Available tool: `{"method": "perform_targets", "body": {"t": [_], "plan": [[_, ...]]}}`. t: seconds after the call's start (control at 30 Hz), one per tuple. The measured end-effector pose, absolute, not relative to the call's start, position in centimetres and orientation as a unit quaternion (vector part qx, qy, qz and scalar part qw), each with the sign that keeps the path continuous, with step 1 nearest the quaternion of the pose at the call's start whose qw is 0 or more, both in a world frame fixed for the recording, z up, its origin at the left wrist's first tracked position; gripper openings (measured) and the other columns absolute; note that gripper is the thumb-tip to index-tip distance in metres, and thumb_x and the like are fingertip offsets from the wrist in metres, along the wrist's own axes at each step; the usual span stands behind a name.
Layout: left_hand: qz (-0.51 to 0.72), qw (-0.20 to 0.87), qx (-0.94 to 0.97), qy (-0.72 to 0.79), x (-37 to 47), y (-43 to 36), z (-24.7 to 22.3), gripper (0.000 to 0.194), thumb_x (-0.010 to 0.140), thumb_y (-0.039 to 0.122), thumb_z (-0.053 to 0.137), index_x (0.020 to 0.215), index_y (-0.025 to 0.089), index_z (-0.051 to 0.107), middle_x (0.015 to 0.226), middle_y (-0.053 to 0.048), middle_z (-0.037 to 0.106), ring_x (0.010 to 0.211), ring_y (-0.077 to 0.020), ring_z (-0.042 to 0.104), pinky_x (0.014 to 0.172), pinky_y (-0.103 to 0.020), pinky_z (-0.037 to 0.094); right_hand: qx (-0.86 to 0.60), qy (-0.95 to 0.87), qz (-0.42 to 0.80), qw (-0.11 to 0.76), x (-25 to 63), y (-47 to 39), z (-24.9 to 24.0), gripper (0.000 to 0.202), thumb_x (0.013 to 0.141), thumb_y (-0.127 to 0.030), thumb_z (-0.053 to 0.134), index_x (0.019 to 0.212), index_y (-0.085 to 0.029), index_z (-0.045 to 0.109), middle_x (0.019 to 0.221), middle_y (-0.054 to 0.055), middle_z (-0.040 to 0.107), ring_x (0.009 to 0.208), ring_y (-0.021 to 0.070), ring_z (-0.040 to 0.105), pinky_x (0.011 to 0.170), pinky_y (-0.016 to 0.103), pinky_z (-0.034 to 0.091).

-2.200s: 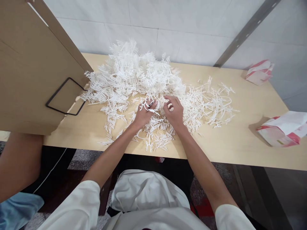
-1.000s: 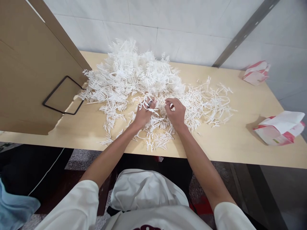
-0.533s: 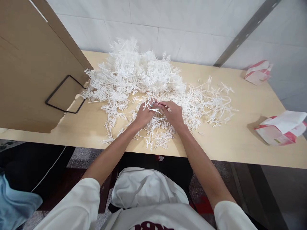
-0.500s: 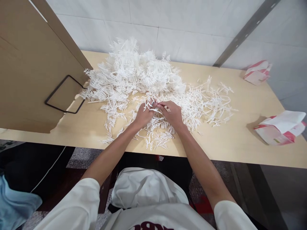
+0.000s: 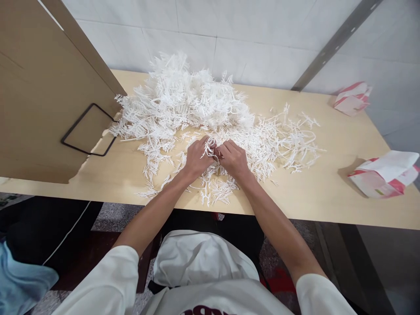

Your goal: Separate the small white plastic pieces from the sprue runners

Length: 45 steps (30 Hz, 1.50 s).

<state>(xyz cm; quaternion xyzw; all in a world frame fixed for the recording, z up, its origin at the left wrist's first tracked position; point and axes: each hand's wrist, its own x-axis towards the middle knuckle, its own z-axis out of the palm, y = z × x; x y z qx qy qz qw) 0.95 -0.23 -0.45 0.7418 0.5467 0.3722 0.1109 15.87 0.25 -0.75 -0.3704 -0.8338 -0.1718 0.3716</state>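
Closed around a white branched plastic piece (image 5: 209,147) is my left hand (image 5: 198,156), low over the middle of the table. Part of the piece curls up above its thumb side. My right hand (image 5: 233,159) meets it from the right with bent fingers pressed together; what they pinch is hidden. A tall heap of white branched pieces (image 5: 193,96) rises behind both hands. Small white bits (image 5: 262,148) lie around and under them, and a looser tangle of curved branches (image 5: 297,142) spreads to the right.
On the left stands a large cardboard box (image 5: 49,96) with a black wire frame (image 5: 87,153) at its torn edge. Two red-and-white paper packets (image 5: 352,98) (image 5: 380,177) sit on the right of the wooden table (image 5: 321,201). A tiled wall runs behind.
Both hands have turned inward and their fingers have curled in more. The white branched piece has bunched up closer to my left hand, where it earlier spread out between the hands.
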Motion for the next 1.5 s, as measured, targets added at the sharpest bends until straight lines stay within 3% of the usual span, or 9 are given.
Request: {"method": "perform_targets", "body": {"t": [0.2,0.33,0.53,0.67,0.93,1.03,1.17,1.33,1.5], "plan": [[0.432,0.175,0.723,0.51,0.5,0.3,-1.0,0.013,0.089,0.024,0.053,0.099,0.021,0.061,0.098,-0.006,0.068,0.088,-0.0197,0.065,0.077,-0.033,0.05,-0.434,-0.763,0.032,0.478,15.5,0.5,-1.3,0.008,0.091,-0.022,0.055,0.091,-0.021,0.063,0.081,0.0,0.072,0.065,0.0107,0.066,0.062,0.023,0.053],[0.431,0.249,0.743,0.448,0.1,0.6,-1.0,0.023,0.096,0.035,0.048,0.11,0.027,0.064,0.116,-0.003,0.069,0.103,-0.0173,0.066,0.087,-0.032,0.051,-0.452,-0.731,0.086,0.504,15.7,0.7,-1.1,0.012,0.082,-0.017,0.058,0.091,-0.022,0.065,0.082,-0.001,0.073,0.065,0.0116,0.068,0.064,0.024,0.055],[0.419,0.196,0.763,0.452,-0.2,0.4,-0.7,0.026,0.097,0.04,0.045,0.096,0.022,0.064,0.096,-0.003,0.069,0.082,-0.0137,0.063,0.073,-0.027,0.048,-0.46,-0.734,0.099,0.491,15.9,0.5,-0.7,0.01,0.076,-0.014,0.057,0.081,-0.021,0.062,0.073,-0.002,0.067,0.063,0.011,0.061,0.063,0.025,0.051],[0.387,0.191,0.803,0.411,-0.5,0.6,-0.5,0.024,0.098,0.031,0.042,0.092,0.02,0.062,0.094,-0.004,0.066,0.08,-0.0134,0.061,0.072,-0.027,0.046,-0.441,-0.756,0.065,0.479,16.0,0.2,-0.7,0.011,0.07,-0.01,0.059,0.071,-0.021,0.057,0.066,-0.003,0.062,0.061,0.0104,0.057,0.058,0.023,0.046],[0.453,0.319,0.722,0.415,-0.3,0.0,0.8,0.018,0.089,0.038,0.057,0.093,0.021,0.063,0.084,-0.006,0.065,0.075,-0.0169,0.06,0.073,-0.033,0.051,-0.44,-0.734,-0.011,0.518,16.8,0.9,-0.5,0.015,0.075,-0.011,0.055,0.065,-0.022,0.052,0.065,-0.002,0.057,0.063,0.0124,0.054,0.059,0.027,0.045],[0.482,0.38,0.65,0.448,0.6,-0.1,0.8,0.025,0.089,0.045,0.057,0.096,0.021,0.062,0.091,-0.005,0.067,0.081,-0.0162,0.062,0.079,-0.034,0.053,-0.476,-0.696,0.046,0.536,17.3,1.4,-0.3,0.011,0.079,-0.014,0.055,0.083,-0.022,0.062,0.074,-0.001,0.063,0.063,0.0113,0.055,0.062,0.027,0.048],[0.506,0.439,0.57,0.475,0.9,0.5,0.0,0.029,0.086,0.047,0.061,0.099,0.021,0.058,0.089,-0.003,0.066,0.07,-0.012,0.06,0.068,-0.03,0.053,-0.475,-0.705,0.108,0.515,17.1,1.0,0.3,0.018,0.092,-0.029,0.054,0.1,-0.023,0.069,0.084,0.001,0.068,0.068,0.0111,0.058,0.065,0.026,0.049],[0.494,0.424,0.597,0.469,0.5,0.8,-0.2,0.024,0.089,0.043,0.056,0.099,0.022,0.057,0.095,-0.003,0.066,0.079,-0.0129,0.064,0.074,-0.029,0.053,-0.454,-0.735,0.174,0.473,16.3,0.3,0.6,0.025,0.091,-0.043,0.058,0.096,-0.022,0.071,0.088,0.003,0.073,0.07,0.0115,0.062,0.065,0.026,0.05],[0.451,0.358,0.669,0.471,0.4,0.3,0.2,0.023,0.092,0.041,0.052,0.097,0.021,0.063,0.099,-0.005,0.069,0.097,-0.0182,0.065,0.092,-0.035,0.05,-0.464,-0.734,0.175,0.465,16.4,0.5,0.3,0.014,0.083,-0.031,0.063,0.087,-0.019,0.071,0.077,0.001,0.071,0.062,0.0106,0.06,0.062,0.025,0.049]]}}
